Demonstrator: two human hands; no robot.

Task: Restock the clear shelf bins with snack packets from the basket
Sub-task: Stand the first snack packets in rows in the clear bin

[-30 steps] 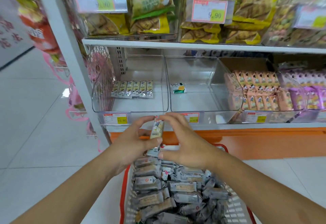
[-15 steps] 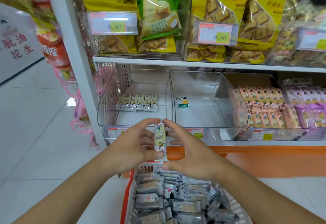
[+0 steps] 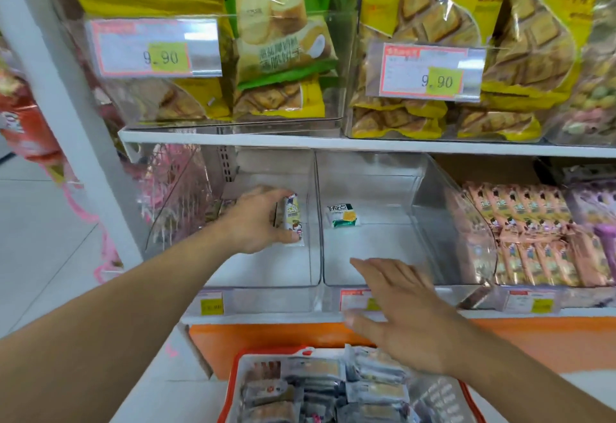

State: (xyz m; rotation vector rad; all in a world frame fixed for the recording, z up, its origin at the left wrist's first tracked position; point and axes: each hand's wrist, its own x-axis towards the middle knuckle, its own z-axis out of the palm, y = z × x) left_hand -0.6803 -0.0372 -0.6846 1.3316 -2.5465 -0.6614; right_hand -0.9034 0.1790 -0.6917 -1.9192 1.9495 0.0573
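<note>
My left hand (image 3: 258, 221) reaches deep into the left clear bin (image 3: 293, 281) and holds a small pale snack packet (image 3: 293, 217) upright between thumb and fingers, covering the row of packets at the back. My right hand (image 3: 396, 309) hovers with fingers spread in front of the middle clear bin (image 3: 383, 272), holding nothing. That bin holds one white and green packet (image 3: 342, 216). The red basket (image 3: 233, 386) below me is full of grey and beige snack packets (image 3: 333, 392).
A bin of peach-coloured packets (image 3: 533, 242) sits to the right, with purple ones beyond. The shelf above (image 3: 333, 142) carries bins of large yellow and green bags with price tags. A white upright post (image 3: 83, 129) stands at left, open floor beyond it.
Both hands held the packet above the basket. Now my left hand alone has carried it up into the left bin, and my right hand has let go and opened.
</note>
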